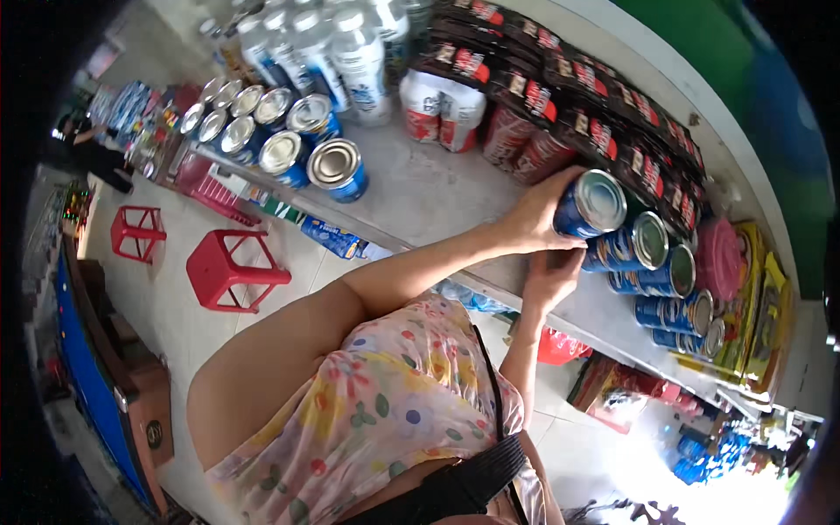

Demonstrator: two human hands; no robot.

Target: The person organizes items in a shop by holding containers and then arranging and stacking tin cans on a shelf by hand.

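Here the grey shelf (420, 188) has a bare stretch between two clusters of blue cans, its front edge above red stools (232, 269). The left hand (532, 214) grips a blue can (588, 204) beside the right-hand row (665, 280). The right hand (553, 276), beneath, touches the can; its grip is unclear.

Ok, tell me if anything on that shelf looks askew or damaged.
Nothing looks spilled or dented. Only the blue can in the left hand sits tilted, off the line of the row of blue cans; the right hand is just beneath it.
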